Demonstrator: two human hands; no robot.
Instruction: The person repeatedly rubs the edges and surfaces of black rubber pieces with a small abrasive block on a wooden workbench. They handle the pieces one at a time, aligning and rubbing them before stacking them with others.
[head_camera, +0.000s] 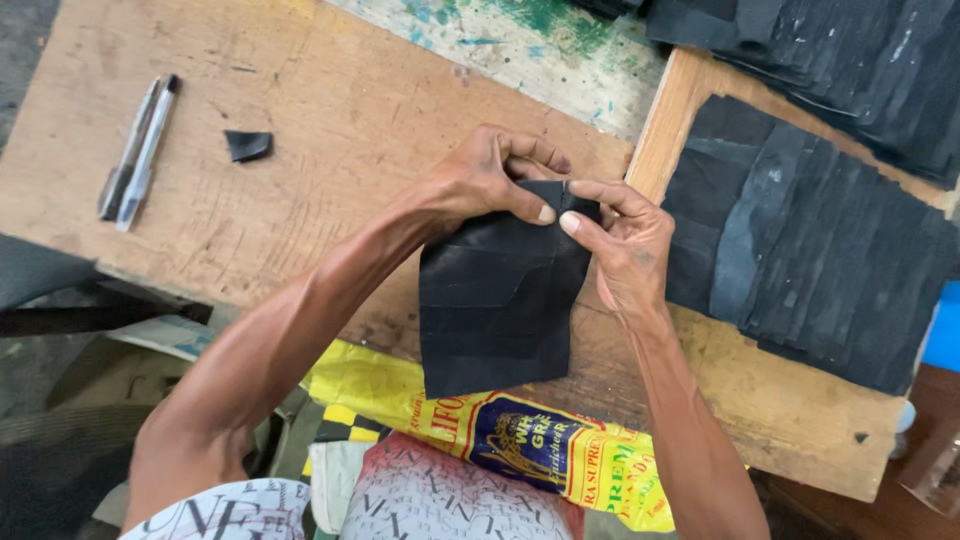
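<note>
Black leather panel pinched at its top edge by my left hand and right hand, lower edge hanging past the worn wooden table edge, stacked black leather pieces close right, bare board left.

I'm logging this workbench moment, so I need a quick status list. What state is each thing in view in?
Left hand: pinching the top edge of the black piece.
Right hand: pinching the same edge, thumb beside the left thumb.
Black piece: held up, hanging over the bench edge.
Black stack: lying fanned out, overlapping.
Pens: lying side by side, untouched.
Small black scrap: lying loose on the wooden bench.
</note>
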